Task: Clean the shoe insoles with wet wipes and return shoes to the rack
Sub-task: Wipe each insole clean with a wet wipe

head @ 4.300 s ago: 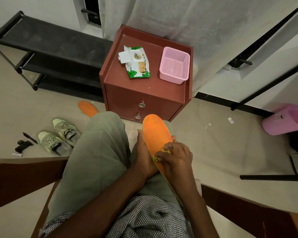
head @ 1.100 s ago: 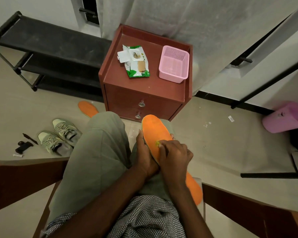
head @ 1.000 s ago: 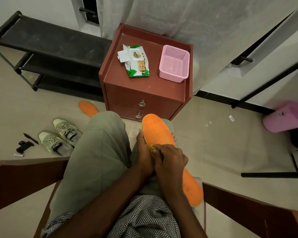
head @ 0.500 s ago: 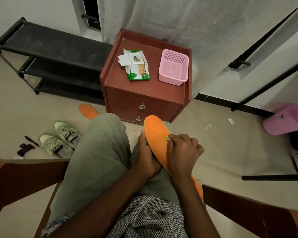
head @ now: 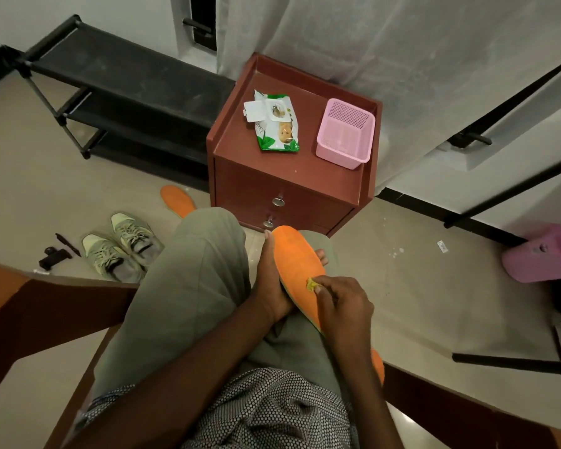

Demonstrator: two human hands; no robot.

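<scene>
Insole (head: pixel 297 264) in left hand (head: pixel 269 286); right hand (head: pixel 344 306) pinching wipe (head: pixel 311 283) against it

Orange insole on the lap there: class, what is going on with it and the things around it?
A seated person holds the orange insole in the left hand and rubs it with a small wadded wipe pinched in the right hand. A second insole and the pair of shoes lie on the floor. The wipes pack sits open on the cabinet; the shoe rack stands behind.
</scene>
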